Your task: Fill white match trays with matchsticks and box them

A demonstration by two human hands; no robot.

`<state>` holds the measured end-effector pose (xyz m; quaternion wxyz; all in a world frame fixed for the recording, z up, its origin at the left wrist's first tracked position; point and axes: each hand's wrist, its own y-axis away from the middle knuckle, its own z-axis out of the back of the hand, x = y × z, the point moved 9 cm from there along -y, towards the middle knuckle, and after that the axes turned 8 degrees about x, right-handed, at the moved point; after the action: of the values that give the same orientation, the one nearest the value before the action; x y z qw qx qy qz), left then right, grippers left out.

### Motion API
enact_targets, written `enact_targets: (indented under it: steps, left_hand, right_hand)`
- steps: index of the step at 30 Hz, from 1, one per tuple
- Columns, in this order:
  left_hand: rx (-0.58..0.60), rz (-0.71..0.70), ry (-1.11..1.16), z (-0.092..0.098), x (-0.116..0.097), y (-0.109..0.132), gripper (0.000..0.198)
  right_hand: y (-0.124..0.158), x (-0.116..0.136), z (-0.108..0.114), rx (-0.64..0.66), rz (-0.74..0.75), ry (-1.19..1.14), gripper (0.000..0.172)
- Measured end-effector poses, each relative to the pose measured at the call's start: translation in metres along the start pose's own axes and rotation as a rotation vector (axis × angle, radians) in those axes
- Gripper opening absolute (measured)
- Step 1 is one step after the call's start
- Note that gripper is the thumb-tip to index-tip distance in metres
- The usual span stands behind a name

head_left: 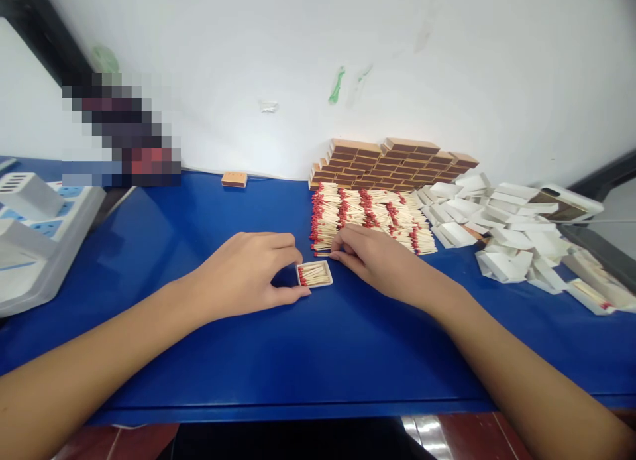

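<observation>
My left hand [256, 268] has its thumb and fingers around the left end of a small white matchbox tray [322, 286]. Matches with red heads [313, 274] lie side by side in the tray, heads to the left. My right hand [377, 254] is just beyond the tray's right side, thumb and forefinger pinched on a single match [322, 254] at the near edge of a big heap of matches [348, 208]. The heap is laid in rough rows, with most red heads pointing left. My right hand covers part of its near side.
Closed matchboxes [377, 165] are stacked like a wall behind the heap, and one matchbox [234, 179] sits alone further left. Many white trays [501, 215] are piled at right, beside a phone [571, 201]. A power strip [59, 241] stands at left on the blue table [298, 360].
</observation>
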<state>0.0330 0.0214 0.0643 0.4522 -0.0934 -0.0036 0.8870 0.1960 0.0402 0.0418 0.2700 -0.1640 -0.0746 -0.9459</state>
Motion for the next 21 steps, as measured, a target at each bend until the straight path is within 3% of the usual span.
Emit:
enact_targets:
  steps: [7, 14, 21]
  left_hand:
    - [-0.005, 0.011, 0.013, -0.001, 0.001, 0.001, 0.025]
    - [-0.026, 0.001, 0.027, 0.0, 0.001, 0.0, 0.024]
    - [-0.033, -0.013, 0.028, 0.001, -0.001, 0.0, 0.022]
  right_hand:
    - [0.011, 0.017, 0.013, -0.082, 0.075, -0.045, 0.012]
    - [0.016, 0.041, -0.006, 0.069, 0.127, -0.005, 0.013]
    - [0.018, 0.042, -0.001, 0.037, 0.139, -0.057, 0.008]
